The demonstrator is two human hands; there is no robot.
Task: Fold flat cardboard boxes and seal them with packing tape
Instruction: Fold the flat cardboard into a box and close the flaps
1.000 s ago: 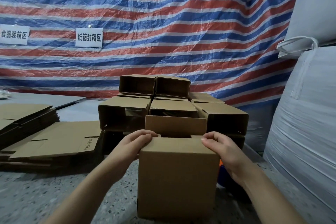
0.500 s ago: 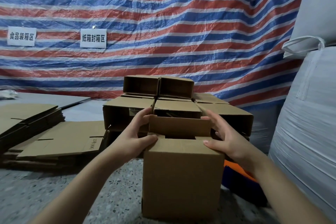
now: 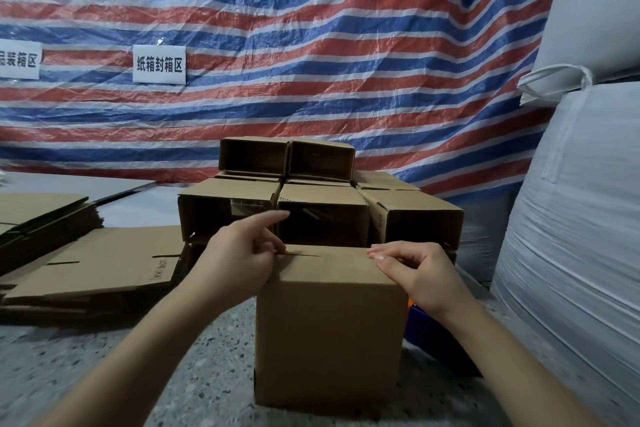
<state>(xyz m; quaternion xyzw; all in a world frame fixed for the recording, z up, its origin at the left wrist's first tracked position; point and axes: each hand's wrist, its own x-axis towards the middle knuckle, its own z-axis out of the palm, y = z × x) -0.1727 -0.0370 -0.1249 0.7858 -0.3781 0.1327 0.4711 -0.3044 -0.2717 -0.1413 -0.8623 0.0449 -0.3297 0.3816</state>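
Note:
A brown cardboard box [image 3: 329,329] stands upright on the speckled floor in front of me, its top flaps folded down flat. My left hand [image 3: 239,260] grips the top left corner, thumb on the flap seam and index finger stretched forward. My right hand [image 3: 415,274] is curled over the top right edge, fingertips pressing on the flap. No packing tape shows in this view.
Behind the box is a pile of folded open boxes [image 3: 415,215] lying on their sides. Flat cardboard stacks [image 3: 97,263] lie to the left. Big white sacks [image 3: 571,218] crowd the right. A blue and orange object [image 3: 420,326] sits behind the box's right side. A striped tarp [image 3: 311,45] hangs behind.
The upright rear flap has been folded down, so the box top is now closed. Both hands moved from that flap onto the top corners.

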